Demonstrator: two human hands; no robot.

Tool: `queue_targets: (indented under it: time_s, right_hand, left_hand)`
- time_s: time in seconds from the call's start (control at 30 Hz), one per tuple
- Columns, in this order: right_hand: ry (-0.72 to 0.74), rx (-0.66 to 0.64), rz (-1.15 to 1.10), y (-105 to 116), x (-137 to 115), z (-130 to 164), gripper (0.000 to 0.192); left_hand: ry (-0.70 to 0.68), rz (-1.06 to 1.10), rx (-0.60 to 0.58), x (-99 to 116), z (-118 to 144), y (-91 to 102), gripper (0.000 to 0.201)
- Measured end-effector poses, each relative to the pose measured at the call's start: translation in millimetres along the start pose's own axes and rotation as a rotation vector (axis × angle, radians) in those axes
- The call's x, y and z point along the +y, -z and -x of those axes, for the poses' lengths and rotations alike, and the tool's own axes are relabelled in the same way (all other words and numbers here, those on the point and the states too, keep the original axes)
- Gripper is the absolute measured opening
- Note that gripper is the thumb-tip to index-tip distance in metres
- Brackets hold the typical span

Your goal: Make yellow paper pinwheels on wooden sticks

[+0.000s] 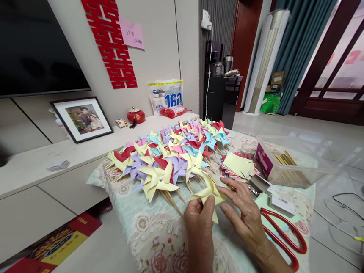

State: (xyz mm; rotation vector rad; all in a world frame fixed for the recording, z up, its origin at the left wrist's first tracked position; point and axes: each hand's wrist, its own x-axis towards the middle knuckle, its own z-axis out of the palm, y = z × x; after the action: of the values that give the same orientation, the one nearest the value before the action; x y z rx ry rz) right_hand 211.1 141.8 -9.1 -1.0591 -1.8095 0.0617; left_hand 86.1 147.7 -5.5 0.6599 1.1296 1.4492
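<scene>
Low over the table's front, my left hand (201,215) pinches a pale yellow paper pinwheel (209,190), thumb across its middle. My right hand (242,210) is just right of it with fingers apart, the fingertips close to the pinwheel's right blade; whether they touch it I cannot tell. Behind both hands lies a pile of finished pinwheels (160,179) in yellow, purple, red, pink and blue on wooden sticks. To the right is a stack of coloured paper squares (238,165). A small open box of metal pins (259,186) sits beside my right hand.
Red-handled scissors (285,238) lie right of my right forearm, near a small white box (282,204). A clear plastic bin (295,173) holds wooden sticks at the table's right edge. A long cabinet (85,166) with a framed photo (83,118) runs along the left.
</scene>
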Motion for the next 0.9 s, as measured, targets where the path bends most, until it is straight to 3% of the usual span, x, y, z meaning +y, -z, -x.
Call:
queue_targets:
  time_s: [0.17,0.27,0.37,0.47,0.7,0.9]
  right_hand:
    - [0.006,0.057,0.016,2.4,-0.2,0.6,0.043]
    - [0.040,0.119,0.046,5.9,-5.7,1.3,0.050]
    - [0.100,0.088,0.059,7.5,-12.3,2.3,0.049]
    - [0.120,0.029,0.076,6.7,-15.0,2.5,0.047]
    - [0.106,-0.041,0.102,3.9,-13.3,0.8,0.039]
    - [0.013,0.129,0.041,4.5,-9.5,1.6,0.046]
  left_hand:
    - [-0.108,-0.023,-0.015,0.0,-2.9,-2.0,0.022]
    - [-0.195,-0.205,-0.035,2.0,0.0,0.8,0.012]
    - [-0.261,-0.446,0.006,3.8,4.7,3.3,0.017]
    - [-0.303,-0.543,0.039,3.8,7.5,3.7,0.022]
    - [-0.243,-0.499,0.066,4.0,5.9,1.2,0.021]
    - [-0.010,-0.091,-0.016,7.6,1.1,3.4,0.020]
